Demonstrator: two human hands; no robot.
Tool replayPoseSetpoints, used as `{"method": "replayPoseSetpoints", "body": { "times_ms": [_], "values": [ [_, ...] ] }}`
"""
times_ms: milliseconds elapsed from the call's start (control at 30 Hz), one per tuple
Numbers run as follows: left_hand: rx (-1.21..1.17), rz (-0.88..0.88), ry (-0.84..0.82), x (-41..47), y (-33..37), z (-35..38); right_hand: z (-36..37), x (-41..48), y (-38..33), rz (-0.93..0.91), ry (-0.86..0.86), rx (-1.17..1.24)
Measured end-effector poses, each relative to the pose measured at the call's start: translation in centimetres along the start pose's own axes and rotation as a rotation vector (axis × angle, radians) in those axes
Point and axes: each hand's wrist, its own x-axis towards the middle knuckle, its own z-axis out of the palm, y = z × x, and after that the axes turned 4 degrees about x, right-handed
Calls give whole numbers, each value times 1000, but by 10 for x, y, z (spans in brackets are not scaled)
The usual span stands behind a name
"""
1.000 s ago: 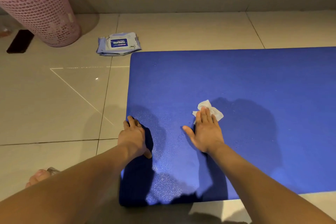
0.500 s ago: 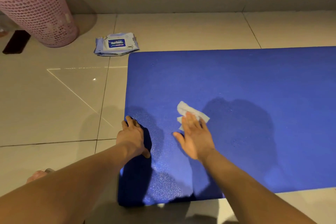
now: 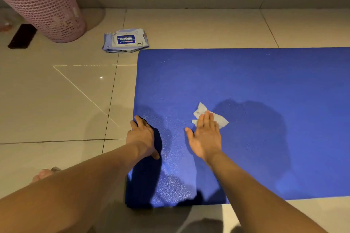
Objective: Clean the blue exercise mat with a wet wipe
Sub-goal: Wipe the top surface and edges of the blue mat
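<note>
Blue exercise mat point(image 3: 246, 81) looks damp near-left only; flat right hand point(image 3: 205, 135) presses wet wipe point(image 3: 220, 121), left hand point(image 3: 142, 136) grips edge.

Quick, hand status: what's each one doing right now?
Left hand: fingers curled over the blue mat edge, holding it.
Right hand: open, flat, pressing the wet wipe.
</note>
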Motion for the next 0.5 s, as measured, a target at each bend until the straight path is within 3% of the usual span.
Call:
{"method": "replayPoseSetpoints", "body": {
  "times_ms": [200, 333, 500],
  "values": [
    [0, 8, -5, -2, 0, -1, 35, -25, -47, -247, 17, -46],
    [-5, 16, -3, -2, -2, 0, 33, -32, -15, -440, -49, -215],
    [-19, 7, 6, -3, -2, 0, 13, -32, 48, -195, 42, -213]
  ]
}}
